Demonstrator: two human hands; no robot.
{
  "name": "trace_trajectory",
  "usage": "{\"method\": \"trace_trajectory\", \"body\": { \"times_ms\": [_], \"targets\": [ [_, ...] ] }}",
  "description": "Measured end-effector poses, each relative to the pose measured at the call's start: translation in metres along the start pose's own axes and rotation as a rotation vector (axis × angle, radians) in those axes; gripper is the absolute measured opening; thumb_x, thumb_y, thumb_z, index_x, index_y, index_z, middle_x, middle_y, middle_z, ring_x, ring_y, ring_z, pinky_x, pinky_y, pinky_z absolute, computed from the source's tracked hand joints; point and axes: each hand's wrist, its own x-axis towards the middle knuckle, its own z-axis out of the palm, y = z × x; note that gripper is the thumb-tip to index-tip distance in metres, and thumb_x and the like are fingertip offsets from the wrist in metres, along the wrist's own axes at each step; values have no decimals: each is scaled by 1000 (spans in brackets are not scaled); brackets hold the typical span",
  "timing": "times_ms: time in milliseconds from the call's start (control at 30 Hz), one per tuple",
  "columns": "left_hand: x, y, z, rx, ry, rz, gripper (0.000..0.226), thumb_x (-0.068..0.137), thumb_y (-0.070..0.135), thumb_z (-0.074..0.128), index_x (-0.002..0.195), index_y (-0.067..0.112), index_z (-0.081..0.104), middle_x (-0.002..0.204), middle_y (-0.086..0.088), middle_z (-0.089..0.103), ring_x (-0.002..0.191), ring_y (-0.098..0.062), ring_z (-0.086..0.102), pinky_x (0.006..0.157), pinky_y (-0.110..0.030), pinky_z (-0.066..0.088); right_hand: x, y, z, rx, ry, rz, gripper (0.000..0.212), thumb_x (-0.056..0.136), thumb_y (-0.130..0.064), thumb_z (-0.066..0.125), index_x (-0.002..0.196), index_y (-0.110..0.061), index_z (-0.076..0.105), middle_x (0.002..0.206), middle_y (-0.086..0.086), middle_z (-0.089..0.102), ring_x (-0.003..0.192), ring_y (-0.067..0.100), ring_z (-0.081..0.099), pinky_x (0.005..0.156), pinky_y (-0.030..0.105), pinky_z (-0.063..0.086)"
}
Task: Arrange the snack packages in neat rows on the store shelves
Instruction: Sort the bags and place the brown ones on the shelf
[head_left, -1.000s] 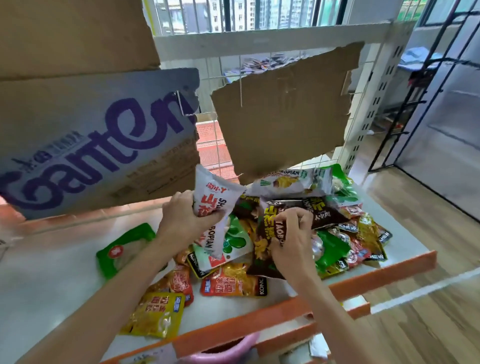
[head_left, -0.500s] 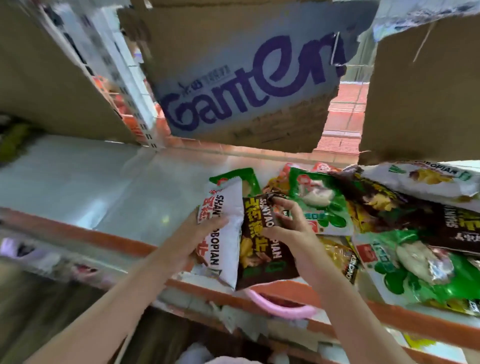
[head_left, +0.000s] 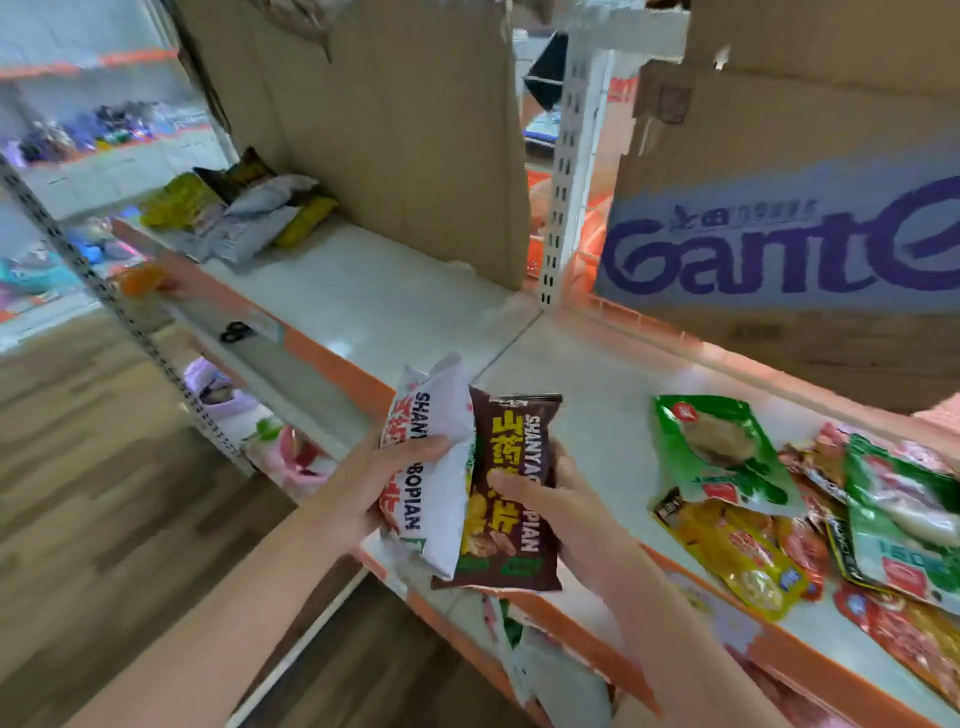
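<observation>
At frame centre, over shelf (head_left: 597, 426) edge: left hand (head_left: 363, 499) gripping white packet (head_left: 436, 467); right hand (head_left: 561, 499) gripping brown packet (head_left: 514, 493), touching, overlapped.

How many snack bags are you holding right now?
2: a white bag in the left hand, a brown bag in the right hand. Another could be hidden behind them.

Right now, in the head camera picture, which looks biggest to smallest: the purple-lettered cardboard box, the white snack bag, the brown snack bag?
1. Purple-lettered cardboard box, biggest.
2. White snack bag and brown snack bag look alike; overlapping, so unranked.
</observation>
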Motion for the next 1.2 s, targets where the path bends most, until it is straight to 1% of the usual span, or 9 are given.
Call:
{"method": "trace_trajectory", "body": {
  "times_ms": [133, 267, 367, 500, 667, 767, 900, 1000, 1200],
  "targets": [
    [-11, 2, -78, -96, 152, -27, 25, 68, 8, 73, 89, 15, 60, 72, -6, 72, 65, -23, 68, 75, -40, 53, 32, 20, 66, -104, 17, 1, 61, 65, -6, 79, 114, -23, 47, 95, 6, 71, 82, 26, 70, 73, 41, 57],
    [-23, 6, -154, -129, 247, -93, 39, 61, 17, 76, 98, 9, 64, 91, -14, 72, 78, -29, 68, 79, -40, 54, 69, 35, 125, -134, 0, -13, 74, 52, -13, 81, 118, -20, 50, 102, 9, 70, 87, 28, 69, 78, 44, 56],
    [-40, 15, -203, -147, 314, -66, 41, 62, 19, 81, 98, 10, 64, 86, -14, 72, 73, -27, 69, 68, -35, 57, 98, 48, 171, -122, -63, -15, 61, 58, -6, 79, 112, -16, 53, 94, 8, 72, 79, 27, 70, 68, 38, 56],
    [-68, 33, -258, -180, 424, 11, 39, 68, 24, 76, 100, 9, 60, 70, -9, 70, 57, -21, 67, 49, -25, 52, 129, 65, 237, -138, -127, 21, 49, 67, 1, 76, 106, -18, 53, 91, 6, 73, 79, 29, 70, 75, 45, 56],
    [-81, 40, -298, -184, 501, 6, 37, 78, 35, 65, 103, 8, 60, 77, -12, 71, 61, -23, 67, 55, -28, 56, 159, 81, 301, -261, -225, 81, 47, 69, -10, 80, 105, -21, 52, 91, 5, 73, 79, 26, 71, 77, 44, 57],
    [-72, 38, -312, -224, 528, -18, 59, 71, 47, 69, 113, 7, 58, 93, -20, 69, 73, -30, 66, 69, -37, 55, 179, 81, 319, -330, -276, 97, 62, 61, -24, 86, 111, -16, 51, 97, 7, 72, 82, 26, 71, 81, 47, 56],
    [-44, 46, -334, -359, 512, -78, 61, 79, 57, 55, 111, 6, 61, 80, -15, 67, 60, -25, 63, 55, -29, 53, 216, 71, 327, -340, -301, 74, 35, 71, -19, 79, 96, -21, 55, 83, 2, 73, 72, 20, 71, 65, 33, 57],
    [-9, 60, -355, -391, 533, -96, 65, 78, 63, 53, 110, 8, 64, 82, -13, 69, 60, -24, 64, 55, -29, 52, 254, 58, 334, -331, -313, 66, 36, 75, -20, 75, 104, -18, 55, 85, 2, 74, 71, 19, 71, 57, 26, 54],
    [82, 107, -381, -342, 529, -151, 49, 84, 53, 54, 103, 9, 65, 81, -12, 71, 60, -23, 66, 59, -29, 55, 351, 25, 332, -304, -244, 76, 41, 77, -21, 75, 111, -23, 52, 97, 7, 72, 81, 27, 71, 74, 41, 58]
  ]
}}
